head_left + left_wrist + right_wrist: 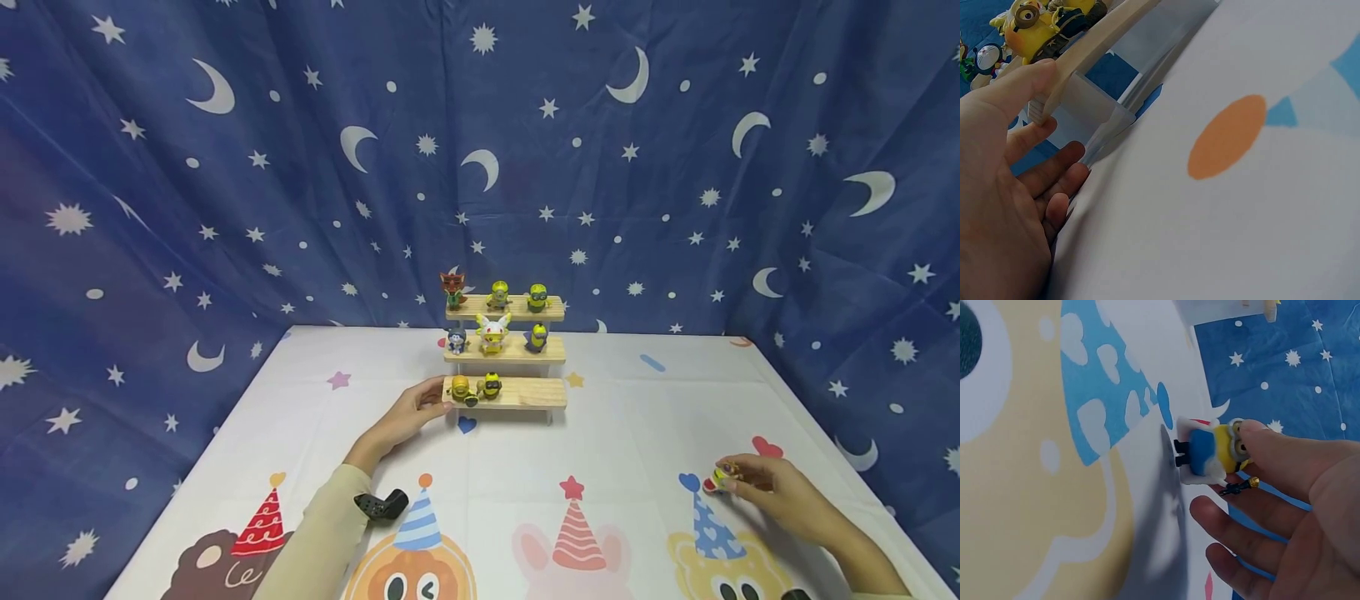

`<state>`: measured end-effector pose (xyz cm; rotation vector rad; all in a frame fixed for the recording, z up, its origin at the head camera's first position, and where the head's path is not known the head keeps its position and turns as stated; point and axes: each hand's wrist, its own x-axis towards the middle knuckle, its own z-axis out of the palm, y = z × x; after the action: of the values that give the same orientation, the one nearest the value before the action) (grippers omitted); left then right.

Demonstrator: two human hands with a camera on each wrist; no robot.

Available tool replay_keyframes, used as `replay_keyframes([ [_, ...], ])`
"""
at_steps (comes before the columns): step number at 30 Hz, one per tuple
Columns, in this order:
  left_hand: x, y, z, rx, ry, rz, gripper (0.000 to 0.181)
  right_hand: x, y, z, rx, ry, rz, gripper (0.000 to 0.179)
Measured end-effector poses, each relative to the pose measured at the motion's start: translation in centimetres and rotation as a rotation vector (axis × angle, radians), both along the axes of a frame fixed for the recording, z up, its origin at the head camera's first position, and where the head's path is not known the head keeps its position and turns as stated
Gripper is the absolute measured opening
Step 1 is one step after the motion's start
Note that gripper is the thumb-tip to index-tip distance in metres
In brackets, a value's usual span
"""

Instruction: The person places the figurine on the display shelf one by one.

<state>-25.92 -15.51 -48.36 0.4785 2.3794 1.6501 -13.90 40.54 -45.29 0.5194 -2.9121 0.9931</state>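
My right hand (pixel 780 493) pinches a small yellow minion figurine (pixel 1224 449) by its head, between thumb and fingers. The figurine wears goggles, blue clothes and a white-edged red cape, and carries a dark little staff with a gold tip. It is held close over the white cloth at the right. With my left hand (pixel 408 414) I grip the left end of a three-tier wooden display stand (pixel 536 392), thumb on the bottom shelf's edge and index finger beneath it. Two minion figurines stand on that bottom shelf, the left one (pixel 461 387) near my thumb.
The middle tier carries a dark figurine (pixel 457 340), a white-hooded one (pixel 492 333) and a purple-clad minion (pixel 536 337). A fox figurine (pixel 453 287) and two minions are on the top tier. A dark blue starry curtain (pixel 517 167) hangs behind the printed white tablecloth (pixel 622 433).
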Motion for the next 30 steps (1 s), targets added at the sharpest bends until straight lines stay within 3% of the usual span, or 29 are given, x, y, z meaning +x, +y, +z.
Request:
replay_keyframes([
  [6, 0.0, 0.0, 0.0, 0.006, 0.006, -0.001, 0.061, -0.2, -0.9, 0.5, -0.017, 0.04, -0.062, 0.026],
  [11, 0.2, 0.1, -0.1, 0.003, 0.01, 0.003, 0.061, -0.8, -2.0, 0.8, -0.03, 0.125, -0.084, 0.025],
  [25, 0.3, 0.1, 0.3, -0.002, -0.001, 0.004, 0.062, -2.8, -6.7, 3.1, -0.07, 0.068, -0.082, 0.034],
  [30, 0.3, 0.1, 0.4, 0.0, 0.0, 0.004, 0.062, -3.5, -8.2, 3.6, -0.073, 0.094, -0.052, 0.033],
])
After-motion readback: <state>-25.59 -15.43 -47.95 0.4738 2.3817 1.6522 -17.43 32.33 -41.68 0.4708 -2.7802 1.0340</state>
